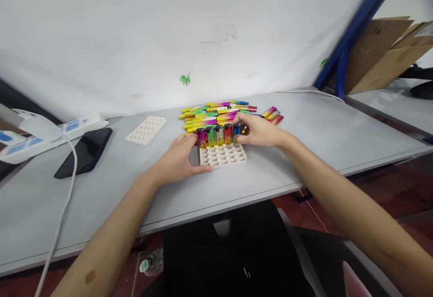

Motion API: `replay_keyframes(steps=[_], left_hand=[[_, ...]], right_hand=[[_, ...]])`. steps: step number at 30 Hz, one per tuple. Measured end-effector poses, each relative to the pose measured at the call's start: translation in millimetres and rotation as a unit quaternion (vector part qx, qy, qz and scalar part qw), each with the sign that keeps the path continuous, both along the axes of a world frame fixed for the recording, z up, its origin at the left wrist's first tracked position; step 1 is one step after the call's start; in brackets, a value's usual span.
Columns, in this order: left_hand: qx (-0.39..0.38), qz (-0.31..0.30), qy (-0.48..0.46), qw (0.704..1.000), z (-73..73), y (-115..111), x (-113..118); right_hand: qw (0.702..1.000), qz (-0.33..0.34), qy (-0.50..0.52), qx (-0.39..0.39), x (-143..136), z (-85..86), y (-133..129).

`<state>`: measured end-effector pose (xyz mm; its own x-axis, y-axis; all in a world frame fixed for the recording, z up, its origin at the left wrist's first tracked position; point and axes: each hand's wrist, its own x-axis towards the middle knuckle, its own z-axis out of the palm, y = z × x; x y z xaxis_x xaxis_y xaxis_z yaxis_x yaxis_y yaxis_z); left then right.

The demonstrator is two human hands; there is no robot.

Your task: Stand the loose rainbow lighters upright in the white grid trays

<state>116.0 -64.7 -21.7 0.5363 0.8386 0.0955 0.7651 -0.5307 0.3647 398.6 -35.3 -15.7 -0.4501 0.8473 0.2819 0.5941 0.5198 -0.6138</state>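
A white tray with rows of holes (223, 156) lies on the grey table. Several lighters (219, 135) stand upright along its back row, in purple, green, clear-yellow, red and blue. My left hand (182, 159) is at the tray's left side, thumb along the front edge and fingers by the purple lighter. My right hand (255, 130) has its thumb and index finger closed round the blue lighter (236, 131) at the row's right end. Behind the tray lies a pile of shiny multicoloured lighters (203, 117), partly hidden by my right hand.
A second white tray (146, 130) lies to the left. Beyond it are a black phone (84, 153), a power strip (72, 128) and a white cable (69, 193). More lighters (272, 115) lie right of the pile. Cardboard boxes (389, 56) stand at the far right.
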Motion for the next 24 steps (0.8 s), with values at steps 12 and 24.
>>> replay_keyframes(steps=[12, 24], left_hand=[[-0.008, 0.012, 0.003, 1.0, 4.3, -3.1, 1.8], [-0.012, 0.01, 0.007, 1.0, 3.7, -2.5, 1.6]], right_hand=[[0.982, -0.137, -0.13, -0.013, 27.0, -1.9, 11.4], [0.986, -0.163, 0.015, 0.031, 21.3, 4.0, 5.7]])
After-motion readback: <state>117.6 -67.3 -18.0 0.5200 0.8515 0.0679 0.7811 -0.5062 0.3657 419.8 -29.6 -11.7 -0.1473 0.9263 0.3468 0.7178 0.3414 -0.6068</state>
